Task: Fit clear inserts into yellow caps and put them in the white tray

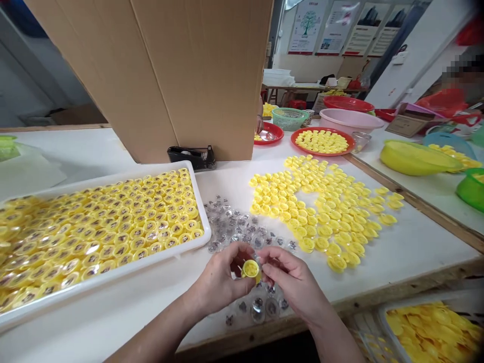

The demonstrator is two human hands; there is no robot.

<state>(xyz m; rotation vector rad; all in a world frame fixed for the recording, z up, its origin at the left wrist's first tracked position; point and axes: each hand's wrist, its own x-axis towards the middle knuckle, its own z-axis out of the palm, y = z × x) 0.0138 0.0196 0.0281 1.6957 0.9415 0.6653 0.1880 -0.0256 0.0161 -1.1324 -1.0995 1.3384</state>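
White workbench (416, 257) is set out for easy reach: clear domes (234, 224) are spread just ahead of the hands, loose yellow caps (325, 222) to the right, and a yellow cap (250, 268) is pinched at lower centre, left hand (219, 280) and right hand (291, 282) brought together on it.

The (217, 280) left hand partly hides the yellow cap (250, 268), and whether the right hand (295, 282) pinches anything is hidden. Those hands also cover some clear discs (257, 310). The tray (159, 254) runs off the left edge, the crate (393, 307) off the bottom right, and the box (151, 75) off the top. The posters' (336, 27) print is too small to read.
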